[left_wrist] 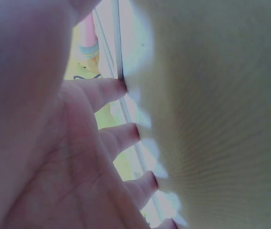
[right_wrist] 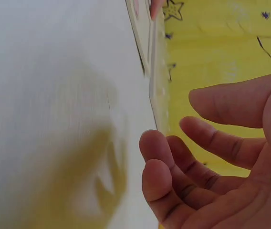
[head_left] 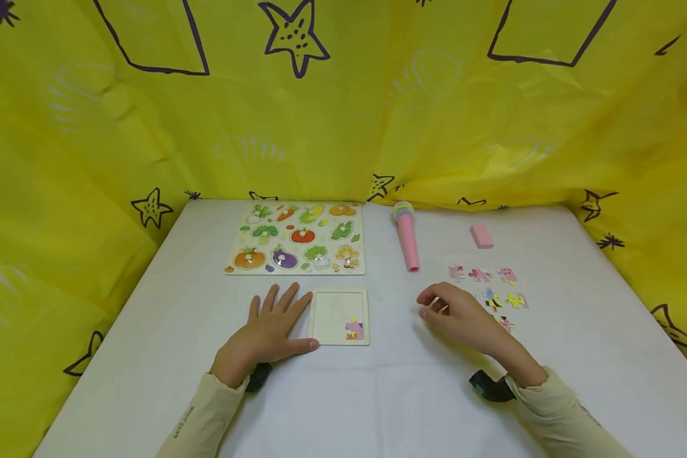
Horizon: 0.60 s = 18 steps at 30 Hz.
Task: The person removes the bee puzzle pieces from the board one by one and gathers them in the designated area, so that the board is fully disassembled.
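A small square puzzle tray (head_left: 334, 308) lies in the middle of the table, with one pink jigsaw piece (head_left: 354, 330) in its lower right corner. My left hand (head_left: 268, 331) is spread flat at the tray's left side, its thumb and index finger touching the rim. Above the table, right of the tray, my right hand (head_left: 460, 318) hangs with loosely bent fingers. The right wrist view shows nothing between its thumb and fingers (right_wrist: 157, 179). Several loose jigsaw pieces (head_left: 507, 275) lie behind and beside that hand, which partly hides some of them.
A vegetable puzzle board (head_left: 294, 238) lies behind the tray. To its right are a pink toy microphone (head_left: 408, 242) and a pink block (head_left: 482, 236). A yellow patterned curtain (head_left: 343, 114) encloses the back and sides of the white table (head_left: 343, 407).
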{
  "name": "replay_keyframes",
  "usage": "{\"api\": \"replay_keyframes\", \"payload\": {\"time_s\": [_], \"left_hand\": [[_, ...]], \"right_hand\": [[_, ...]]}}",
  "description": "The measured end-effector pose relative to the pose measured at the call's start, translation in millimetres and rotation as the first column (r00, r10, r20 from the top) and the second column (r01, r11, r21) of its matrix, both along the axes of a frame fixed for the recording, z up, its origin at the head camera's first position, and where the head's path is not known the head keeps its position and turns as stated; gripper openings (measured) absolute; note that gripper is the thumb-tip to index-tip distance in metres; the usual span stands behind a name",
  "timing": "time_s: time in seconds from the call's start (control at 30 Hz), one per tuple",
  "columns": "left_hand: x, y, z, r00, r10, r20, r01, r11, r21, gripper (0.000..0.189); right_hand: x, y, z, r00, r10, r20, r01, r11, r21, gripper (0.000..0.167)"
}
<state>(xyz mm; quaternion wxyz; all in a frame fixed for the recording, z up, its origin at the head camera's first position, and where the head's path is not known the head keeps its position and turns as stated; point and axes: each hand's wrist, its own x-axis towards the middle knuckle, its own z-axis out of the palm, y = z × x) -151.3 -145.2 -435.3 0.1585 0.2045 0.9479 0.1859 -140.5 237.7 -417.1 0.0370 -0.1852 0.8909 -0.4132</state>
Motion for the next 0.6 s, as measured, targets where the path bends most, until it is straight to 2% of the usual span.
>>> {"api": "replay_keyframes", "payload": {"time_s": [0.3, 0.6], "left_hand": [[-0.2, 1.1, -0.8, 1.000, 0.003, 0.007, -0.003, 1.000, 0.002, 0.095], [-0.1, 0.5, 0.2, 1.000, 0.005, 0.003, -0.005, 1.000, -0.006, 0.095]], "right_hand": [[-2.3, -44, -4.8, 0.993, 0.119, -0.002, -0.119, 0.993, -0.009, 0.017], [-5.5, -76, -8.8, 0.970, 0.242, -0.029, -0.241, 0.970, 0.032, 0.019]]}}
